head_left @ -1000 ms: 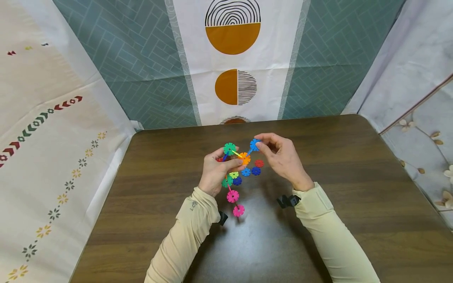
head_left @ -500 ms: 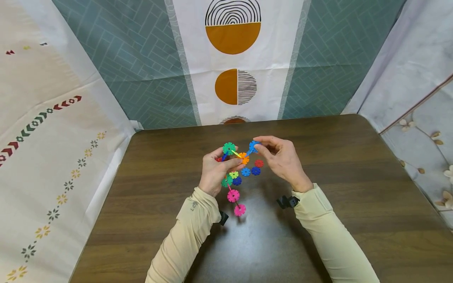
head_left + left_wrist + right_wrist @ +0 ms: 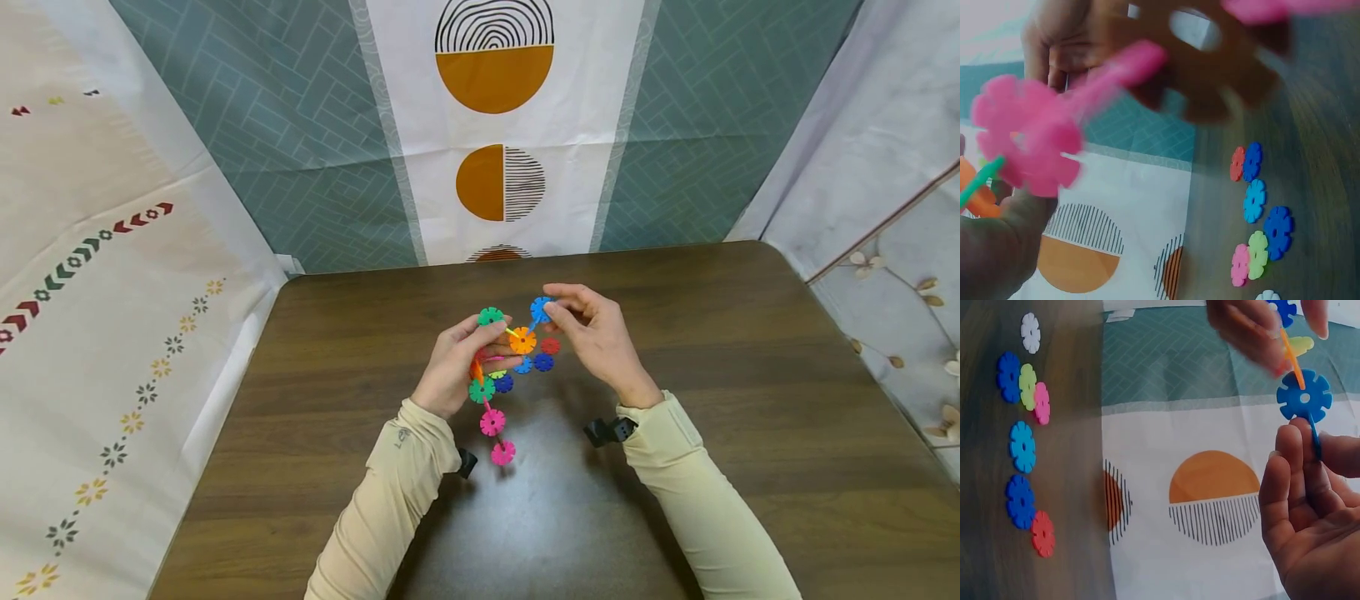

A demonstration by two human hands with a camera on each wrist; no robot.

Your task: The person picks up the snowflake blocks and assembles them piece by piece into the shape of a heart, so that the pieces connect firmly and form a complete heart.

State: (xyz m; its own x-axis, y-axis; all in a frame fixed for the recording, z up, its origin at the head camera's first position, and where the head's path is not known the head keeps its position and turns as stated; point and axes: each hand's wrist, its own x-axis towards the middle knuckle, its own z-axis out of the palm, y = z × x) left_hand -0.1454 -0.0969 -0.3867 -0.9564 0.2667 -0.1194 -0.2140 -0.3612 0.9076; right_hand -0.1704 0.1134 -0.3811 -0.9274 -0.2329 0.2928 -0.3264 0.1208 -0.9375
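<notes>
My left hand [image 3: 453, 371] holds a chain of slotted, flower-shaped plastic discs, its thumb lying near the green disc [image 3: 491, 316] at the top. From that green disc a yellow link runs to an orange disc [image 3: 522, 340]. Below the palm hang another green disc [image 3: 482, 390] and two pink discs [image 3: 492, 422]. My right hand [image 3: 598, 346] pinches a light blue disc [image 3: 542, 309]; in the right wrist view it is edge-on, slotted into another blue disc [image 3: 1305, 395] joined to the orange one. A blurred brown disc [image 3: 1210, 62] is close to the left wrist camera.
Loose discs lie on the brown wooden table [image 3: 337, 417] beyond the chain: dark blue [image 3: 543, 362], red [image 3: 551, 345], light blue [image 3: 1254, 201], lime [image 3: 1258, 255], pink [image 3: 1240, 265] and white [image 3: 1030, 333]. Patterned cloths [image 3: 690, 167] hang behind and beside the table.
My left hand has turned, its thumb moving off the orange disc toward the green one. An orange piece now shows below the palm. My right hand keeps the blue disc, shifted only slightly.
</notes>
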